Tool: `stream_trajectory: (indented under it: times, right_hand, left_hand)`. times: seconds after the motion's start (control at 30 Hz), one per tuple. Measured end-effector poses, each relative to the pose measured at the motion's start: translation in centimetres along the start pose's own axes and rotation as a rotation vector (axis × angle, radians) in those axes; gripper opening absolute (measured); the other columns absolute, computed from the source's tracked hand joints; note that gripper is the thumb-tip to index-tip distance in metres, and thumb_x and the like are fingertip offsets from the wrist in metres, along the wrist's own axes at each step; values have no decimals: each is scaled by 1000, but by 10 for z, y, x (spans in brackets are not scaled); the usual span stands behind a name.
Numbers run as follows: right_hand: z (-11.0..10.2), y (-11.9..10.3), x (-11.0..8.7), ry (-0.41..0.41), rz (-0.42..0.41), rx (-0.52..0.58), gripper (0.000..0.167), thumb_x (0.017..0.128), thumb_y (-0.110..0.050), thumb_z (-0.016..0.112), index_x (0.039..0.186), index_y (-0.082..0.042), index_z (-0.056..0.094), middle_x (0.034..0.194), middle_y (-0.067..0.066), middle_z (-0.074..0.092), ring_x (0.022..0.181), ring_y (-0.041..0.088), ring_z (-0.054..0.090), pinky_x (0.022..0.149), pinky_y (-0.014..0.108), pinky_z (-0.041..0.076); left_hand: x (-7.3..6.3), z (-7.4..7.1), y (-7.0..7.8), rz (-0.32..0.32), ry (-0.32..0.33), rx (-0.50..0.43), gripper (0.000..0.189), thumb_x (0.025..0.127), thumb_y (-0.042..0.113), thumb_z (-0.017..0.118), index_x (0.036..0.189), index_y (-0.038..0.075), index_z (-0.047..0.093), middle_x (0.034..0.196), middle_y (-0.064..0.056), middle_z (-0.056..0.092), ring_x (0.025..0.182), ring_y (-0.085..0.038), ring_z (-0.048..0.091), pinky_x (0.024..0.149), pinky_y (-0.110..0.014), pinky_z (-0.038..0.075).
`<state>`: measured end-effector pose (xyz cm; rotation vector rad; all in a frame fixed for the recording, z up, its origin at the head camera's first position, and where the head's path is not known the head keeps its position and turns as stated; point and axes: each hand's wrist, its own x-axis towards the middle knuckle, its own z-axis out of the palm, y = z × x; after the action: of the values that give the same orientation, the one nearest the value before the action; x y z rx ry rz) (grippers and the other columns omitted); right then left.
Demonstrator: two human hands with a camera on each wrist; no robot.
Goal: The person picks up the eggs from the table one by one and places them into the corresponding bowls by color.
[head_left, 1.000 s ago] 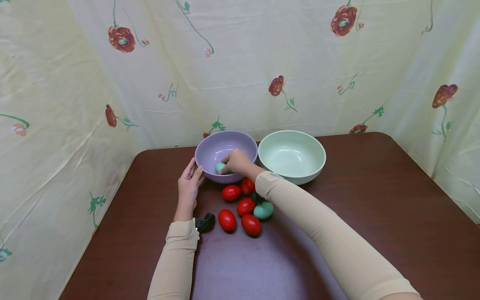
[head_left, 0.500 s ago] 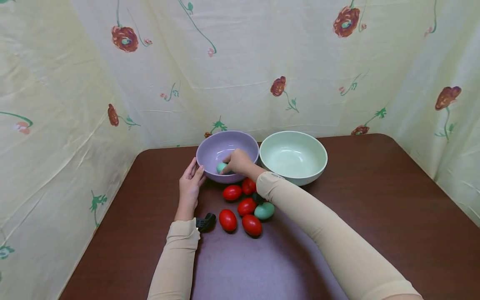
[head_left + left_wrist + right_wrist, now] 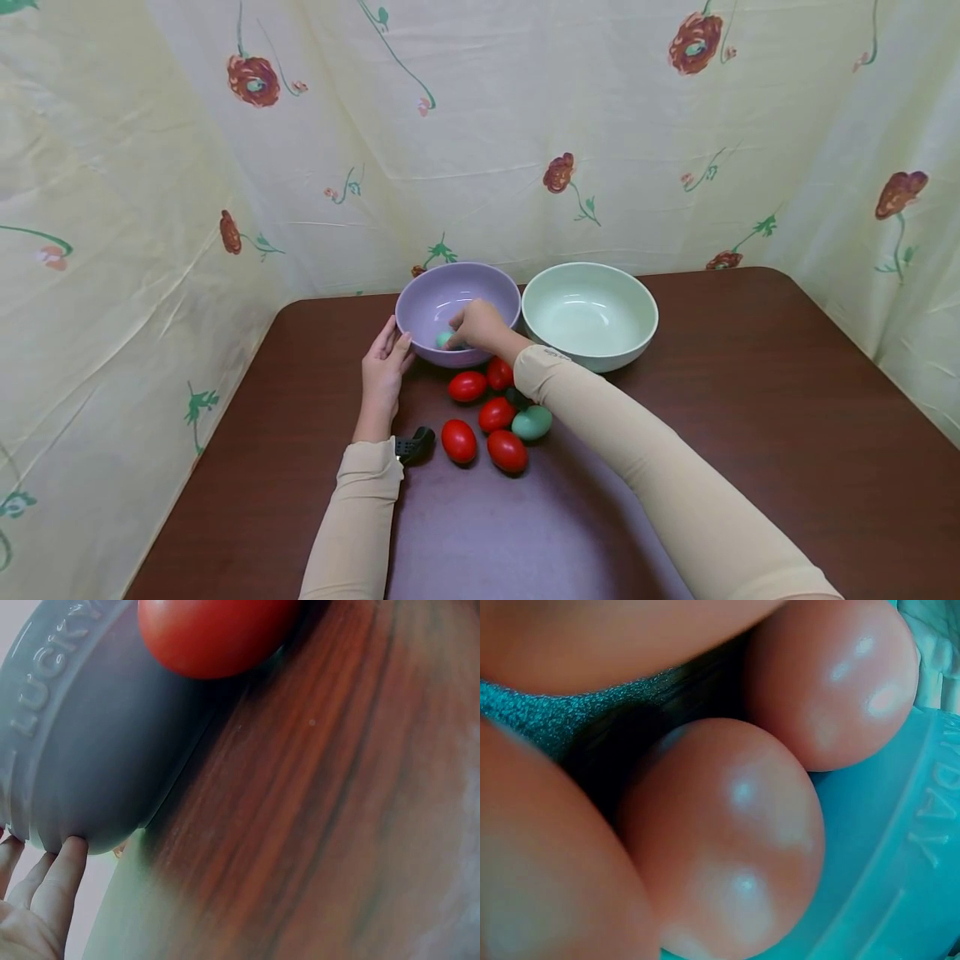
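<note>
In the head view my right hand [image 3: 483,325] reaches over the near rim into the purple bowl [image 3: 423,304], its fingers curled at a green egg [image 3: 444,339]. The hand hides part of that egg. My left hand [image 3: 382,375] touches the bowl's left side with fairly straight fingers, the thumb near the rim. The left wrist view shows its fingertips against the bowl wall [image 3: 112,750], which carries raised lettering. Several red eggs [image 3: 459,442] and another green egg [image 3: 532,423] lie on the table in front of the bowl.
A pale green bowl [image 3: 588,321] stands right beside the purple one. Red eggs [image 3: 727,840] crowd close to the bowl in the right wrist view. Black wrist straps [image 3: 416,446] are on both arms. A flowered curtain [image 3: 480,167] hangs behind the brown table [image 3: 750,400].
The green egg at my right fingers sits slightly lower in the purple bowl and shows less. The left hand stays at the bowl; the whole head view has shifted a little.
</note>
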<state>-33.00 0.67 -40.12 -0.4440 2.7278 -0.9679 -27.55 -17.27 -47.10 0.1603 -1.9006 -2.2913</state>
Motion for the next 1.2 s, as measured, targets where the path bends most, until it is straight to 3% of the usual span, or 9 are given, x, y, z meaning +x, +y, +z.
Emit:
stream_trajectory:
  times: [0.23, 0.37, 0.5, 0.77, 1.07, 1.2]
  right_hand:
    - [0, 0, -1, -5, 5, 15, 46, 76, -20, 87, 117, -5, 74, 112, 9, 75, 116, 23, 65, 103, 32, 50]
    - [-2, 1, -2, 22, 0, 96, 46, 78, -21, 85, 119, -5, 72, 115, 9, 74, 124, 24, 61, 107, 33, 47]
    - [-7, 3, -9, 80, 0, 248, 45, 80, -22, 84, 121, -7, 72, 115, 8, 74, 122, 22, 63, 104, 31, 50]
    - [-31, 12, -45, 86, 0, 515, 45, 82, -23, 83, 125, -14, 71, 122, 7, 72, 119, 17, 66, 103, 33, 53]
    - [-55, 48, -99, 81, 24, 578, 47, 83, -28, 81, 127, -16, 70, 124, 6, 72, 121, 15, 65, 112, 35, 45]
    - [-59, 60, -122, 72, 40, 594, 48, 83, -25, 82, 127, -14, 69, 125, 9, 71, 124, 21, 63, 110, 35, 47]
  left_hand:
    - [-2, -1, 0, -10, 9, 13, 60, 99, 22, 61, 154, 18, 38, 160, -4, 38, 143, -17, 44, 110, -43, 44]
    - [-2, -1, 1, -4, 6, 8, 61, 99, 22, 61, 155, 17, 37, 160, -4, 37, 143, -18, 44, 111, -43, 44]
    - [-2, 0, 1, -6, 8, 15, 61, 99, 23, 61, 155, 18, 37, 160, -4, 37, 143, -18, 44, 111, -43, 44]
    - [-2, 3, -1, -8, 20, 22, 62, 98, 25, 63, 154, 18, 38, 159, -3, 39, 142, -17, 45, 109, -41, 45]
    - [-4, 3, 0, 9, 21, 31, 62, 98, 25, 64, 154, 17, 39, 159, -4, 39, 143, -18, 45, 109, -43, 45]
    - [-3, 1, 1, 12, 22, 28, 60, 98, 23, 63, 154, 17, 39, 159, -4, 39, 143, -19, 44, 109, -44, 45]
